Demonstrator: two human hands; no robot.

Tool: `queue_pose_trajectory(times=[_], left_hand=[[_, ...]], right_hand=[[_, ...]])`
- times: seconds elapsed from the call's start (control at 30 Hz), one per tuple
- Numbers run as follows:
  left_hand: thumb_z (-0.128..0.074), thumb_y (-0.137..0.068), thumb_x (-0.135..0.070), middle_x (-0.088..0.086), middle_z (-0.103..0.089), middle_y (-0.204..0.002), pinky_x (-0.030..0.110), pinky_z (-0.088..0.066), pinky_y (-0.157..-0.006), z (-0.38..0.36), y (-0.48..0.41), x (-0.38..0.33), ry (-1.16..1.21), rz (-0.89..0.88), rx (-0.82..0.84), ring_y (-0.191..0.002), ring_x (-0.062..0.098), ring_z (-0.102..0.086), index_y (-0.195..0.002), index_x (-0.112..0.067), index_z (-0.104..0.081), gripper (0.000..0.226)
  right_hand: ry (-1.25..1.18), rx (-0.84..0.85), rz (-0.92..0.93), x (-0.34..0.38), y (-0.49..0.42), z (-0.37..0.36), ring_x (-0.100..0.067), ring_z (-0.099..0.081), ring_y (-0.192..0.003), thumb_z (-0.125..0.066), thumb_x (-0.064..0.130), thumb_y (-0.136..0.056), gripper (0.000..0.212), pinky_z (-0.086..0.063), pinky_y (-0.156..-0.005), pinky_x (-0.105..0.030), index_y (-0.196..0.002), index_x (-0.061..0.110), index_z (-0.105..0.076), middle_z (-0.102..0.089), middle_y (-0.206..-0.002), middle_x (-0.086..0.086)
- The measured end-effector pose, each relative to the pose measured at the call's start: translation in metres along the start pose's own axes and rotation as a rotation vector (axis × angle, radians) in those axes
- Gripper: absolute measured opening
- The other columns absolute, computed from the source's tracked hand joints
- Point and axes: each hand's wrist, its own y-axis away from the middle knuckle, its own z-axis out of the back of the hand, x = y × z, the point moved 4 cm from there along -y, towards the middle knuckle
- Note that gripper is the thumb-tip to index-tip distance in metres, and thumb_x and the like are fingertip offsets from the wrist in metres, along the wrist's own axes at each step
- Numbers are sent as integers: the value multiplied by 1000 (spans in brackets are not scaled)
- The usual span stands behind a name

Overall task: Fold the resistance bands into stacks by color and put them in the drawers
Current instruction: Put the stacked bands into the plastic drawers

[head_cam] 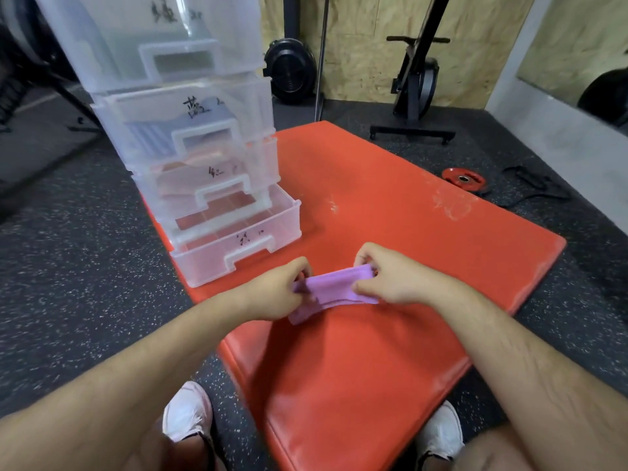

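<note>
A purple resistance band [331,288] is held folded just above the red mat [390,215]. My left hand [277,288] pinches its left end and my right hand [390,277] grips its right end, thumb on the near edge. A loose flap of the band hangs down toward the mat at the lower left. A stack of clear plastic drawers [190,137] stands on the mat's left corner. The bottom drawer [238,243] is pulled out and nothing shows inside it. Folded blue bands [153,137] show through the second drawer, and reddish bands [180,181] through the third.
A small red weight plate [463,179] and a black band or strap [530,185] lie on the speckled rubber floor to the right. Exercise machine bases stand along the back wall. My two white shoes [187,413] are at the mat's near edge.
</note>
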Motion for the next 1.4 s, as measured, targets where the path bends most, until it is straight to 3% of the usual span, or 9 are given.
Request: queue_pose_trajectory(times=[0.27,0.6,0.73,0.83,0.97,1.07,1.2,1.3,1.4], left_hand=[[-75,-83,-8,0,-61,-71,24,-43,-54,83,37,26,564,86,-406,-56,13,-49,-97,-31,-47,39],[-79,-72,-9,4,-67,-63,26,-48,-56,147,71,86,493,279,-776,-55,19,-63,-74,-16,-59,21],[-81,-72,-20,5,-68,-67,12,-35,-48,150,67,104,272,344,-782,-59,10,-54,-65,-18,-68,16],[-79,-76,-26,4,-63,-83,19,-38,-62,147,59,111,194,351,-776,-79,13,-56,-70,-21,-71,11],[-75,-81,-30,2,-56,-94,31,-45,-81,143,49,114,119,350,-763,-89,17,-55,-76,-25,-70,8],[-73,-84,-28,0,-54,-98,33,-46,-89,142,51,116,59,339,-765,-96,19,-54,-82,-23,-71,6],[-58,-82,-25,0,-51,-92,38,-47,-85,151,64,124,34,354,-858,-91,21,-52,-75,-23,-60,8],[-47,-81,-31,-2,-54,-89,39,-47,-76,158,73,133,79,413,-908,-85,17,-52,-80,-23,-54,11],[-40,-82,-42,-1,-63,-97,39,-52,-79,160,66,160,221,413,-869,-90,17,-62,-101,-23,-59,33]], right_hand=[[-652,-196,60,72,-27,11,-21,-61,-60,-63,-3,-85,33,-58,-61,-33,-102,20,-46,-64,-85,-12],[-248,-208,160,180,-111,-12,-6,-63,-70,-62,10,-81,21,-51,-64,-19,-81,24,-78,-69,-73,16],[-107,-140,68,193,-137,-26,-14,-71,-84,-54,20,-71,22,-59,-82,-37,-70,26,-76,-75,-77,15],[-14,-133,24,189,-154,-37,-17,-71,-80,-50,25,-63,27,-57,-86,-43,-70,38,-73,-70,-66,21],[20,-202,-2,183,-159,-43,-12,-64,-68,-51,23,-73,21,-40,-56,-20,-65,28,-70,-65,-61,15],[36,-185,37,181,-160,-50,-8,-63,-84,-53,25,-85,21,-34,-67,-23,-80,28,-73,-68,-76,17],[152,-523,148,171,-136,-63,-16,-54,-109,-58,38,-88,17,-33,-98,-37,-97,33,-71,-62,-104,11],[82,-822,414,175,-87,-89,-24,-56,-94,-63,30,-82,10,-45,-87,-41,-87,24,-69,-59,-94,3],[97,-718,561,184,-66,-131,-23,-58,-89,-63,27,-80,11,-47,-80,-39,-88,21,-69,-62,-90,4]])
